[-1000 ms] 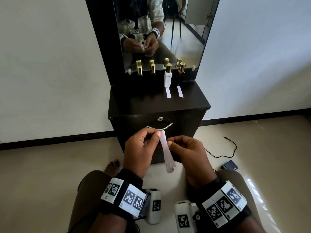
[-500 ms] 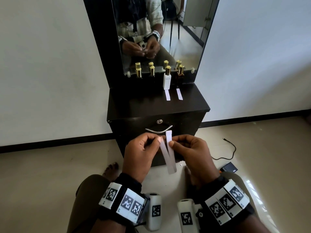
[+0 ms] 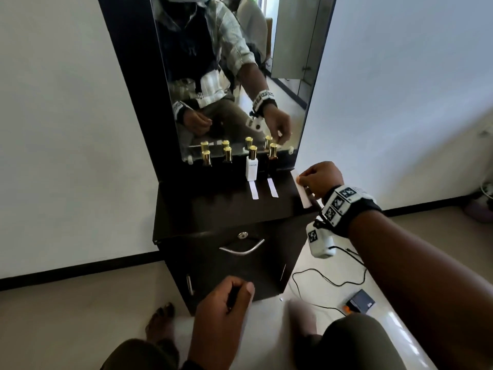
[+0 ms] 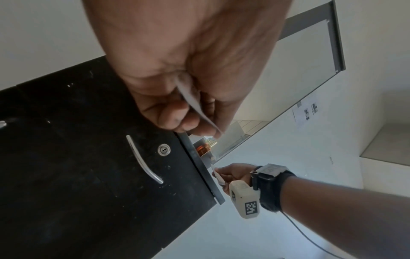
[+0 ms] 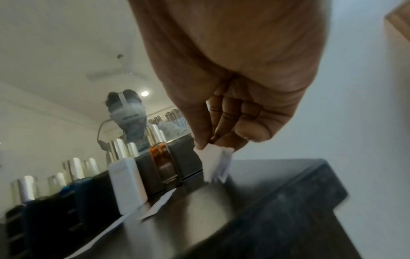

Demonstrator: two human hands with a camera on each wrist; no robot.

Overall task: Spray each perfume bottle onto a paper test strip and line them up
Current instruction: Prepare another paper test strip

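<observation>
My left hand [image 3: 224,303] sits low in front of the drawer, fingers curled, pinching a paper strip [image 4: 195,105]. My right hand [image 3: 320,180] is out over the right edge of the desk [image 3: 213,209], thumb and fingers pinching a second strip [image 3: 301,190] just above the top. Further back two strips [image 3: 254,192] lie flat before the white bottle [image 3: 252,168] and amber bottle [image 3: 272,162], two dark bottles [image 3: 206,158] to their left, all against the mirror [image 3: 232,76].

Right hand [image 3: 321,180] outstretched, left hand [image 3: 224,303] seemingly fisted.
</observation>
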